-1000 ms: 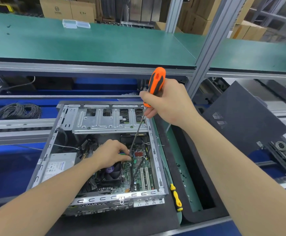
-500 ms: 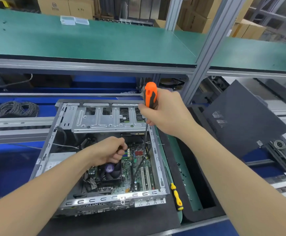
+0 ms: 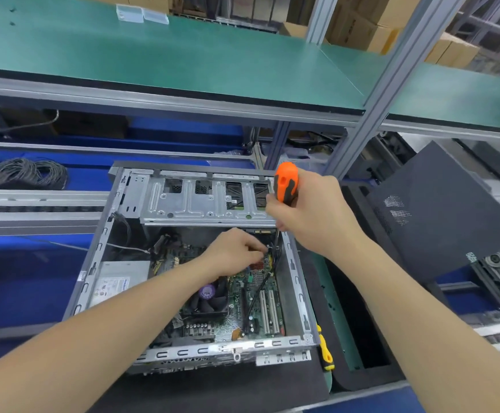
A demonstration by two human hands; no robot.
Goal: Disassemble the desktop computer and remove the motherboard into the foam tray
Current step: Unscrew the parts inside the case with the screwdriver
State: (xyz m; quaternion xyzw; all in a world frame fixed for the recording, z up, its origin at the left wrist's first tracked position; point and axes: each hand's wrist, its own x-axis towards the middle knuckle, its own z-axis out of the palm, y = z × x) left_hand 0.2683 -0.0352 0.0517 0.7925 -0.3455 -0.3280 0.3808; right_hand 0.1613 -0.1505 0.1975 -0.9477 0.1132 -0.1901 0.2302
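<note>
The open desktop case (image 3: 94, 263) lies on its side on a black mat. Inside it sits the green motherboard (image 3: 242, 293) with a black fan (image 3: 210, 299), and a silver power supply (image 3: 117, 281) at the left. My right hand (image 3: 311, 216) grips an orange-and-black screwdriver (image 3: 286, 186), held upright with its shaft reaching down into the case's far right corner. My left hand (image 3: 236, 251) is inside the case, fingers pinched at the shaft's lower end above the board. The tip is hidden. The black foam tray (image 3: 358, 380) lies right of the case.
A yellow-handled screwdriver (image 3: 326, 350) lies between case and tray. The dark side panel (image 3: 439, 219) leans at the right. A coil of black cables (image 3: 22, 174) rests on the blue conveyor at the left. A green shelf (image 3: 153, 55) spans overhead, with an aluminium post (image 3: 367, 114).
My right hand has lowered the screwdriver and brought it upright over the case's far right corner. My left hand has slid from mid-board toward that corner.
</note>
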